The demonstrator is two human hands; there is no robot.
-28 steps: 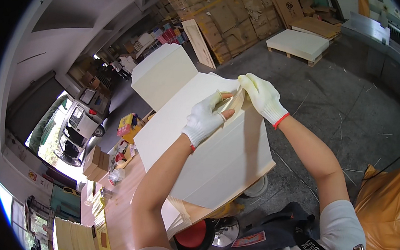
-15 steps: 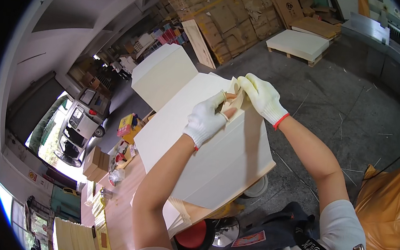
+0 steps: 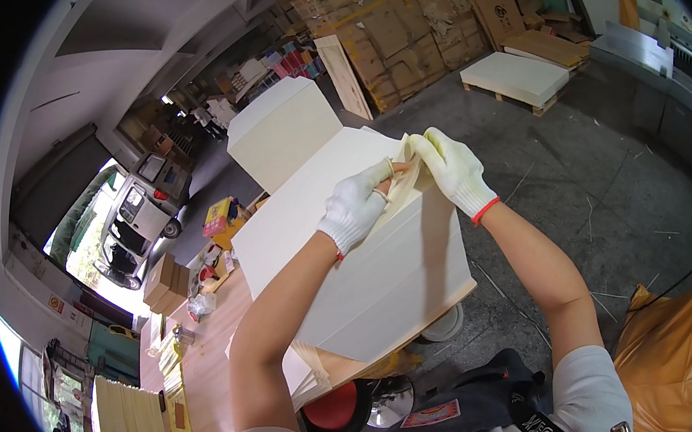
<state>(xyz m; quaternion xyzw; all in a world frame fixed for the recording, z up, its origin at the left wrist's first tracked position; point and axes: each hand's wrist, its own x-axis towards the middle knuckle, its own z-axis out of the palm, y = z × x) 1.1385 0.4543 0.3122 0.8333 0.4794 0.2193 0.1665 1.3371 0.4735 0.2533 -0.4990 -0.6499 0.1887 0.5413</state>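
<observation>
A tall stack of large white paper sheets (image 3: 300,220) stands on the table in front of me. At its far right corner, several sheets are lifted and curl upward. My right hand (image 3: 450,169), in a white knit glove with a red cuff, grips these lifted sheets between thumb and fingers. My left hand (image 3: 355,204) wears a like glove with bare fingertips. Its fingers close on the curled edge of the sheets, beside the right hand; the thumb tip is hidden by paper.
Behind the stack rises another pale stack (image 3: 287,131). The wooden table (image 3: 215,362) holds cartons (image 3: 166,284) and paper bundles on the left. A red round stool (image 3: 333,406) stands below the table edge. Farther off are a loaded pallet (image 3: 516,78) and an orange cover (image 3: 674,356).
My left thumb has slipped in behind the curled sheets, and the fingers have drawn closer together. The right hand has barely moved and keeps its grip at the corner.
</observation>
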